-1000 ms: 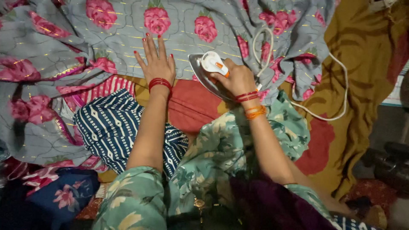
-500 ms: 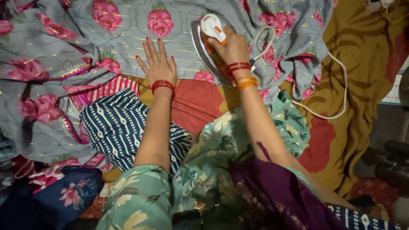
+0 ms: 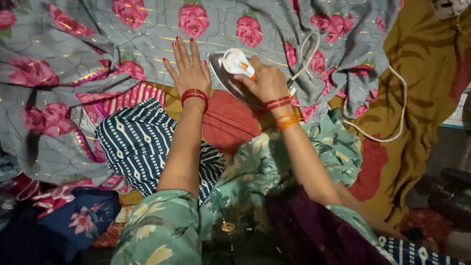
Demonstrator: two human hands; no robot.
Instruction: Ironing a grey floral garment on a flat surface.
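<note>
A grey cloth with pink roses [image 3: 147, 44] lies spread across the top of the view. My left hand [image 3: 188, 71] rests flat on its near edge, fingers apart, red bangles at the wrist. My right hand [image 3: 265, 81] grips the handle of a white and orange clothes iron [image 3: 234, 66], whose metal sole sits on the grey cloth beside my left hand. The iron's white cord [image 3: 392, 122] loops off to the right over a mustard cloth.
A navy and white patterned garment [image 3: 142, 142] lies under my left forearm, next to a red cloth [image 3: 228, 122]. A mustard and red cloth [image 3: 417, 98] covers the right side. Dark floral fabric [image 3: 73, 221] is piled at lower left.
The iron went away from me up the grey cloth, then came back toward me and to the left. My left hand stayed flat on the cloth's edge.
</note>
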